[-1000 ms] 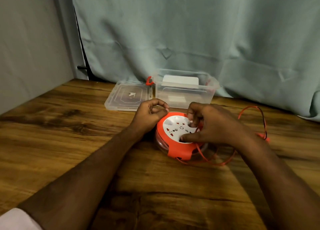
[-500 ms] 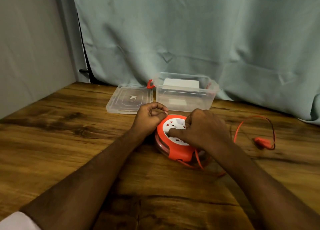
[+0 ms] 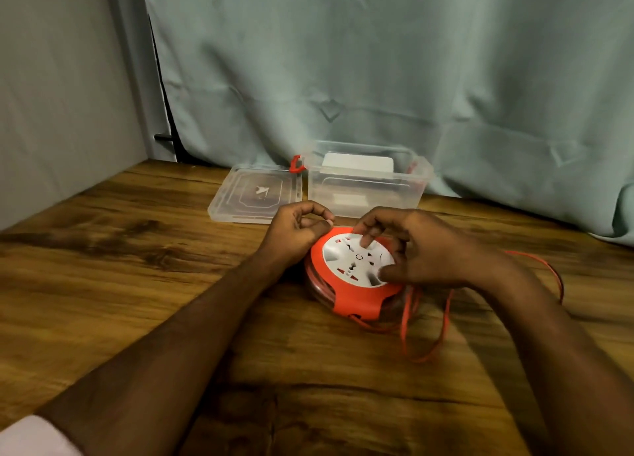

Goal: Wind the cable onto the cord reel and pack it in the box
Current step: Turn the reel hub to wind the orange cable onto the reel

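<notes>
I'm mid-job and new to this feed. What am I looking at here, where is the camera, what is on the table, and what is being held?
There is no machine here: a person works with two bare hands, filmed by one wide camera worn on their head, looking forward and down. On the wooden table lies a round orange and white cord reel. The left hand steadies its far left rim with curled fingers. The right hand rests on the white socket face, fingers bent on it, apparently to turn it. Loose orange cable lies in loops to the right, not yet wound in. Behind stand a clear plastic box, open, and its lid lying flat to its left.
</notes>
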Demonstrator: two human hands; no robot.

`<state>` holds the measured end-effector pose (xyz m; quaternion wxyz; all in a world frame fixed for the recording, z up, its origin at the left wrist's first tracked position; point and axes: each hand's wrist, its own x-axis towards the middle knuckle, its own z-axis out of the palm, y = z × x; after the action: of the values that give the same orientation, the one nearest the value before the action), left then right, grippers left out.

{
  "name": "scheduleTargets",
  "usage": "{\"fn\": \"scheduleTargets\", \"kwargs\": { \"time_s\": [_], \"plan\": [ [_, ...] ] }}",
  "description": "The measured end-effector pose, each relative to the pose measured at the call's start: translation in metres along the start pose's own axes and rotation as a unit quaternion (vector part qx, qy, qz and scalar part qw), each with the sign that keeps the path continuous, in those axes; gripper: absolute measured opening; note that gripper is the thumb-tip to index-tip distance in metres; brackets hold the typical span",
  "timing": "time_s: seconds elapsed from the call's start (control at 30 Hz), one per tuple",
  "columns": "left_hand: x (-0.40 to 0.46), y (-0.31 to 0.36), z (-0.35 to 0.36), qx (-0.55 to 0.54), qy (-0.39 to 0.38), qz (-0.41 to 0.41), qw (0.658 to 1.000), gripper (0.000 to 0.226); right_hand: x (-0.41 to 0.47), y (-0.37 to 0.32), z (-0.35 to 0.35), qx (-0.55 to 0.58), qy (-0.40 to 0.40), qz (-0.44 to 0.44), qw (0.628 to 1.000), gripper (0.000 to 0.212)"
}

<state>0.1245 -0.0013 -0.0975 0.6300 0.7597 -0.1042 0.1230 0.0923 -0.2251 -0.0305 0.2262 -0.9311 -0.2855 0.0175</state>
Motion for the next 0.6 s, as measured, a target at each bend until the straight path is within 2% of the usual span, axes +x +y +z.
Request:
{"fn": "scheduleTargets", "kwargs": {
  "time_s": [0.1,0.23,0.43,0.6],
  "plan": [
    [-0.001,0.001,0.000,0.000,-0.002,-0.002,1.000,0.008,-0.003,0.009,-0.002,0.022,-0.006,0.016,1.000,0.073],
    [-0.001,0.002,0.000,-0.003,-0.002,-0.006,1.000,0.008,-0.002,0.007,0.001,0.012,-0.001,0.020,1.000,0.081],
    [-0.002,0.001,0.001,0.002,-0.005,-0.003,1.000,0.009,-0.006,-0.006,-0.003,-0.050,0.037,0.047,0.997,0.077],
    [-0.002,0.000,0.001,0.000,-0.007,0.006,1.000,0.009,-0.004,-0.014,0.004,-0.060,0.057,0.044,0.996,0.068]
  ]
}}
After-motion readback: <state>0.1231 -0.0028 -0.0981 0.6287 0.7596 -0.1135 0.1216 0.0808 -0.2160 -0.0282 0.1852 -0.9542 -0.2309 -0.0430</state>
